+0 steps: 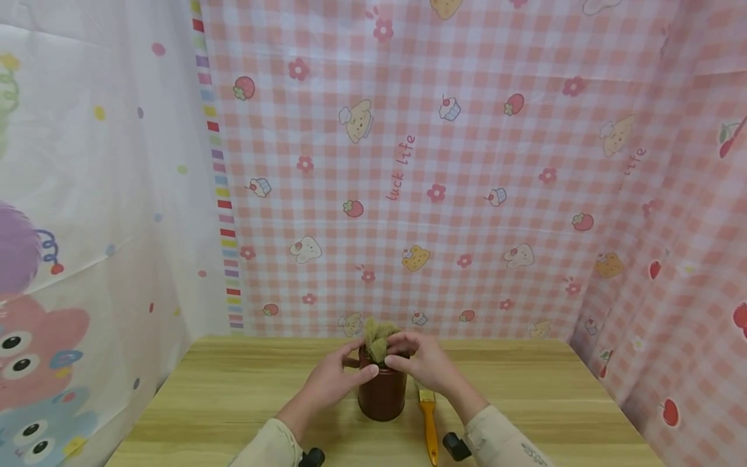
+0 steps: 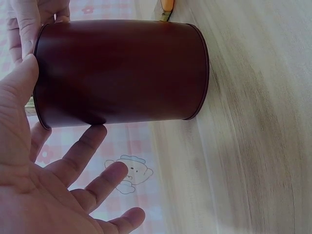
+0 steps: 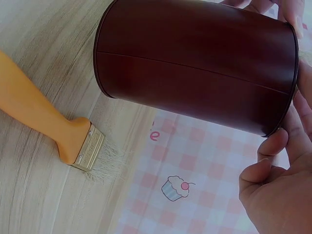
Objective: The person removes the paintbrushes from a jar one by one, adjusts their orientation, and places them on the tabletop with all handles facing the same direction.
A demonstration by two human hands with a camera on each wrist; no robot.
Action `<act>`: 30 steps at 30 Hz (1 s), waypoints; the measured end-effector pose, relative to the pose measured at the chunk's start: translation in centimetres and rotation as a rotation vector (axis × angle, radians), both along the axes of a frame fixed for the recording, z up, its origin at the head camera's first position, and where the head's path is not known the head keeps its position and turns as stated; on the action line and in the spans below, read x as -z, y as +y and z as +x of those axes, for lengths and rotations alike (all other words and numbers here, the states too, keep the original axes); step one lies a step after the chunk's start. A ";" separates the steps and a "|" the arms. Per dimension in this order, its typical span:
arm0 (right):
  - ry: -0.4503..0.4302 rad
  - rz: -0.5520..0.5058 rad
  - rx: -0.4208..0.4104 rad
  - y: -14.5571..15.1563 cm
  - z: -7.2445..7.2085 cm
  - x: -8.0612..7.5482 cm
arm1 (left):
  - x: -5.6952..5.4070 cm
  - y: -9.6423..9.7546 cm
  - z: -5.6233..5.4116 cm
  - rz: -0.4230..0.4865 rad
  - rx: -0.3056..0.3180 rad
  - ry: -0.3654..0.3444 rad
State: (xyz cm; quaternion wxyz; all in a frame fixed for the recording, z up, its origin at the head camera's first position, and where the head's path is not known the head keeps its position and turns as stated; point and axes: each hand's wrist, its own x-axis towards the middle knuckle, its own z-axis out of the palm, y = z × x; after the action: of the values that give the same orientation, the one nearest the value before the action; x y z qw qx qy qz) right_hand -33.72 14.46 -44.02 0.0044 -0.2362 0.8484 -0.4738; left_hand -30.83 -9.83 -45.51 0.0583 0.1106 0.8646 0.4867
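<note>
A dark reddish-brown cylindrical cup stands upright on the wooden table, with a fuzzy yellow-green tuft rising from its mouth. My left hand holds the cup near the rim. In the left wrist view its thumb lies on the rim while a fingertip touches the side of the cup, the other fingers spread. At the mouth, my right hand pinches the tuft between thumb and fingers. Its outer fingers curl beside the rim of the cup in the right wrist view. The tuft's lower part is hidden inside.
To the right of the cup lies a flat brush with an orange handle and pale bristles, its bristles pointing away from me. Behind the table hangs a pink checked cloth. A white patterned cloth hangs at the left.
</note>
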 end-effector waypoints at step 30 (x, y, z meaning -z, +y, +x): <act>0.008 0.051 -0.027 -1.5 0.1 -0.6 | -0.2 0.1 0.2 0.009 -0.005 0.023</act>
State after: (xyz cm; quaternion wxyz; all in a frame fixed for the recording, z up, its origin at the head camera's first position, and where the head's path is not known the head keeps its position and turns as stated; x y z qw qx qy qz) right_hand -33.59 12.93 -43.41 0.0136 -0.2494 0.8568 -0.4511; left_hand -30.62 -9.68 -45.27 0.0467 0.1141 0.8634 0.4893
